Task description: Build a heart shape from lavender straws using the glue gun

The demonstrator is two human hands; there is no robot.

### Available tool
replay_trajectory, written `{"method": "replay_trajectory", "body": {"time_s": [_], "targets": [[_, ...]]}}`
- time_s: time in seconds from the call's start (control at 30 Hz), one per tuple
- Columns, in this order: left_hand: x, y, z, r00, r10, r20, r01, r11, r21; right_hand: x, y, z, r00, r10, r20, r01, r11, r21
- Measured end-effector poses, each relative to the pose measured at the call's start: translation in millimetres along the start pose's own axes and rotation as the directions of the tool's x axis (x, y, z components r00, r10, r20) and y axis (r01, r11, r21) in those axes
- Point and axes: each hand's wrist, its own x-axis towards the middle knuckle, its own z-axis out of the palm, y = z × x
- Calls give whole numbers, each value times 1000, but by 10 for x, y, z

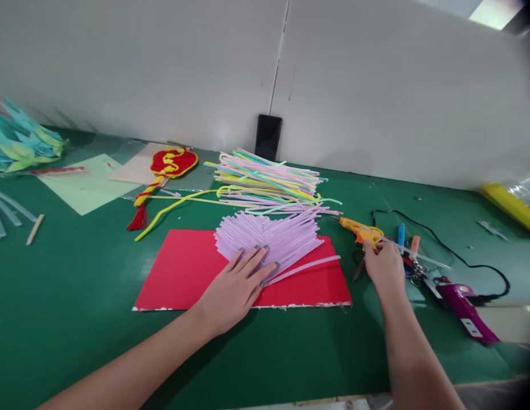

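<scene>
A red board (179,267) lies on the green table, with lilac pipe cleaners (286,242) laid side by side on it in a heart-like shape. My left hand (243,273) rests flat on their lower left part, fingers stretched out. One lilac strand (311,264) lies apart from the rest, slanting off to the right. To the right of the board, my right hand (384,263) has its fingers closed round the handle of a yellow glue gun (362,230). The nozzle points left, toward the pipe cleaners, and a clear glue stick (422,255) extends from its rear.
Behind the board lies a pile of coloured pipe cleaners (273,179); a black phone (268,136) leans on the wall. A red and yellow fan-shaped ornament (173,164) lies left. Markers (401,233), a black cord (444,247) and a purple power strip (465,310) are at right.
</scene>
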Motion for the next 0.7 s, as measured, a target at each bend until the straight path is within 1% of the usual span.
{"method": "replay_trajectory", "body": {"time_s": [0.17, 0.23, 0.3, 0.33, 0.4, 0.5, 0.57, 0.63, 0.7], "targets": [[10, 14, -19, 1000, 5, 10, -5, 1000, 10, -43, -4, -45, 998, 26, -53, -24, 999, 40], [18, 19, -26, 1000, 6, 14, -6, 1000, 18, -67, -12, -119, 994, 45, -95, -35, 995, 98], [24, 23, -25, 1000, 6, 14, -6, 1000, 28, -122, -40, -221, 990, 50, -131, -25, 981, 190], [25, 24, -22, 1000, 5, 13, -6, 999, 32, -167, -64, -278, 992, 34, -125, -4, 972, 234], [26, 24, -15, 1000, 5, 8, -6, 999, 37, -292, -130, -387, 997, -21, -68, 40, 953, 301], [23, 23, -7, 1000, 6, 2, -6, 999, 40, -550, -243, -509, 1000, -23, 22, 18, 978, 208], [19, 22, -7, 1000, 4, 3, -4, 999, 40, -739, -299, -543, 997, -43, 61, 34, 989, 141], [17, 21, -10, 1000, 1, 10, -2, 999, 38, -919, -328, -537, 990, -113, 88, 105, 991, 86], [18, 23, -17, 1000, -4, 22, 3, 999, 36, -1082, -338, -502, 977, -206, 59, 203, 978, 47]]}}
